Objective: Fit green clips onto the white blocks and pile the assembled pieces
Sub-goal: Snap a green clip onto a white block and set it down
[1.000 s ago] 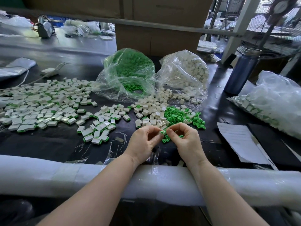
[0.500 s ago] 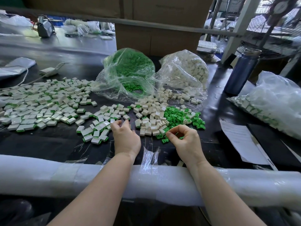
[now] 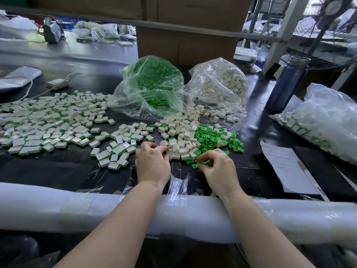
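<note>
— Where do we stand with our two hands?

— Our left hand [image 3: 152, 163] sits at the near edge of the loose white blocks [image 3: 179, 144], fingers curled, their tips touching the nearest blocks. We cannot tell whether a block is already pinched; the knuckles hide it.

— And the right?

— Our right hand [image 3: 216, 167] is at the near edge of the green clips [image 3: 212, 138], fingers curled down into them, seemingly pinching one clip, though the tips cover it.

— So which way does each part lie?

— The blocks lie just beyond the left fingertips, toward the far edge of the surface [image 3: 58, 171]; the clips lie just beyond and under the right ones. The two heaps touch, blocks toward the left edge, clips toward the right.

— Then each hand is nearer its own part.

— Yes, and we judge the coming move brings both hands together between the heaps, clip to block.

— And the finished ones?

— The assembled pieces [image 3: 116, 151] spread from just beside our left hand toward the left edge, so the left hand is nearer for dropping them.
</note>
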A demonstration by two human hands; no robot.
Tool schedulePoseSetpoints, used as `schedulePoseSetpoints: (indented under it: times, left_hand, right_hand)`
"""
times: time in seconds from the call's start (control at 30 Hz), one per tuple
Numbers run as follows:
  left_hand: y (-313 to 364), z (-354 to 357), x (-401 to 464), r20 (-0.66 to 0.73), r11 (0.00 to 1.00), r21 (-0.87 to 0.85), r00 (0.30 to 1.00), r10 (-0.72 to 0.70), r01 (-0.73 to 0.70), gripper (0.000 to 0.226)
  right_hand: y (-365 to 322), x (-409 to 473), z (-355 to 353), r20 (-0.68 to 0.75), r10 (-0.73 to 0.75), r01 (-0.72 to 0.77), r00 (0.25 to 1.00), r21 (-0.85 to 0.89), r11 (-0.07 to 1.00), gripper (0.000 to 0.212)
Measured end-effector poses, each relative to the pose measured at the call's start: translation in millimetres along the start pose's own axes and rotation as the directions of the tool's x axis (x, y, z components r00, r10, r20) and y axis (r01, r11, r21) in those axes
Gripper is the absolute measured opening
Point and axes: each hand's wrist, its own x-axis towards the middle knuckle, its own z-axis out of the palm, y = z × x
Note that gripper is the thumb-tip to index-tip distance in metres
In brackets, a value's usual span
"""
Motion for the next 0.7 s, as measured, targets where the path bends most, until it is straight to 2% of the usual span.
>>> schedulePoseSetpoints:
  times: [0.2,0.33,0.43,0.57,0.63,0.7]
  left_hand:
    - [-0.6,-1.4,-0.7,-0.006,0.999,-0.038,1.0,-0.006,0.006,0.019]
    - [1.4,-3.9,-2.0,0.002,0.996,-0.09,1.0,-0.004,0.004,0.011]
    - [3.4,-5.6,-4.3,-0.015,0.996,-0.088,1.0,0.024,-0.026,0.006]
    - [6.1,-5.8,-6.1,-0.016,0.963,-0.239,0.992,0.124,-0.124,0.013]
    - [7.5,-5.5,-7.1,-0.013,0.949,-0.25,0.981,0.194,-0.191,0.019]
    - [8.6,-4.7,-8.3,0.017,0.929,-0.272,0.965,0.263,-0.249,0.018]
  right_hand:
    - [-2.5,-0.4,1.8,0.046,-0.045,0.053,0.998,-0.185,0.981,0.018]
    - [-3.9,-1.3,2.9,0.043,-0.065,0.074,0.997,-0.253,0.965,0.016]
    - [-4.7,-1.9,2.5,0.036,-0.094,0.1,0.995,-0.233,0.967,0.008]
    - [-5.9,-3.0,1.7,0.021,-0.152,0.153,0.988,-0.132,0.979,0.006]
    - [-6.3,-3.3,1.0,-0.002,-0.166,0.165,0.986,-0.07,0.984,0.016]
    - [-6.2,-3.2,0.5,-0.01,-0.165,0.165,0.986,0.001,0.986,0.016]
